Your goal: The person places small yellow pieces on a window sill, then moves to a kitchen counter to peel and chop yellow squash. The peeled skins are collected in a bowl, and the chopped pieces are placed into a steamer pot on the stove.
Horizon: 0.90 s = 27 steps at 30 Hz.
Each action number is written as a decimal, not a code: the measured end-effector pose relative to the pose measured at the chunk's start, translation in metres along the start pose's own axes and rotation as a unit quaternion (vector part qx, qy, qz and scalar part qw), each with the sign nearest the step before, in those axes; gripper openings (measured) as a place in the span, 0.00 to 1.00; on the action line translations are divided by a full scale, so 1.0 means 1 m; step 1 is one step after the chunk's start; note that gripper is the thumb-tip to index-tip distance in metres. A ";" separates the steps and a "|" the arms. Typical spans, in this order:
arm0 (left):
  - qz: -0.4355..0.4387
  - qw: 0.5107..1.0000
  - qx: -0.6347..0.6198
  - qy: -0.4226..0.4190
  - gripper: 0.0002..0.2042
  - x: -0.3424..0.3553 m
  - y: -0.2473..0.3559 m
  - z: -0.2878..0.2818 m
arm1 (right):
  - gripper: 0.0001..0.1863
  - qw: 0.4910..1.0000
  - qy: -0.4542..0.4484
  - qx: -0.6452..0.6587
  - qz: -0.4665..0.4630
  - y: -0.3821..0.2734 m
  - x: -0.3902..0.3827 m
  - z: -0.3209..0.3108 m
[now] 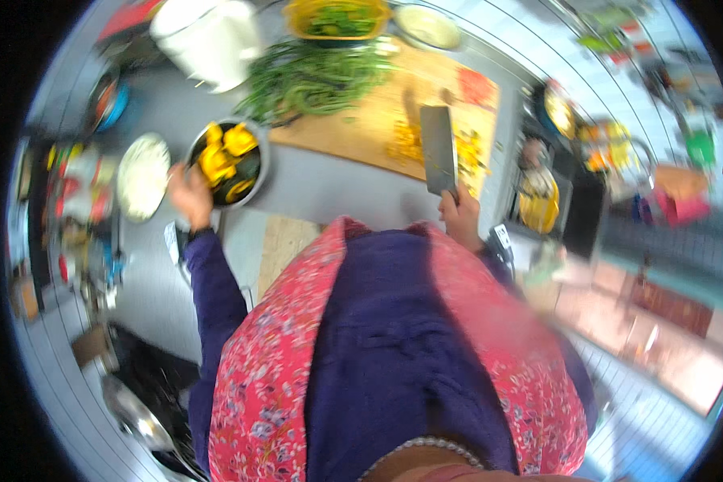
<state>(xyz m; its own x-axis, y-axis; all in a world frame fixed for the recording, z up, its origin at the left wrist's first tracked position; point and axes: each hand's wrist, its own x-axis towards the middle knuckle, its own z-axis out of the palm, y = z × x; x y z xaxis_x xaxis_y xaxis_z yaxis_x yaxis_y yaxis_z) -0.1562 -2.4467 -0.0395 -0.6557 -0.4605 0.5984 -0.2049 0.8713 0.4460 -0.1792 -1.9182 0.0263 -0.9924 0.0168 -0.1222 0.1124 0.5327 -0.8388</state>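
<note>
My right hand [460,213] is closed around the handle of a broad cleaver [439,149]. Its blade is over small yellow-orange diced pieces [407,143] on the right part of a wooden cutting board [337,145]. Off to the left, my left hand [189,193] grips the near left rim of a round metal bowl [262,169]; motion blurs the fingers a little. Inside the bowl are yellow chunks [217,163] with dark green skin, which look like pumpkin. A heap of long green beans [313,80] covers the board's left end.
A white plate of pale shreds [144,177] lies left of the bowl. Behind the board are a yellow basket of greens [337,20] and a bowl with pale contents [427,26]. A white container [209,44] stands at the back left. Reddish pieces [475,87] occupy the board's far right corner.
</note>
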 end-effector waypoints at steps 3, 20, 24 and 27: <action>-0.158 0.985 -0.043 0.056 0.12 -0.027 -0.009 0.000 | 0.13 0.984 0.111 -0.112 -0.081 0.021 -0.009 -0.034; -0.534 0.712 -0.435 -0.133 0.06 -0.054 -0.037 -0.010 | 0.25 0.927 0.131 -0.349 0.035 0.134 -0.098 -0.131; -0.528 0.736 -0.415 -0.080 0.02 -0.070 -0.030 -0.014 | 0.27 0.943 0.103 -0.316 0.001 0.145 -0.089 -0.124; -0.540 0.730 -0.417 -0.045 0.03 -0.092 -0.011 -0.027 | 0.29 0.942 0.081 -0.325 -0.036 0.150 -0.085 -0.127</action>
<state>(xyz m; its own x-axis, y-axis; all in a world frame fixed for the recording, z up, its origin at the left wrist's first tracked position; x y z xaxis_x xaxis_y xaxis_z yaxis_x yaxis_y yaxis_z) -0.0743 -2.4190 -0.0814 -0.4915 -0.7568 -0.4310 -0.1482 -0.4149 0.8977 -0.0844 -1.7326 -0.0214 -0.9969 0.0621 0.0489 0.0423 0.9419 -0.3333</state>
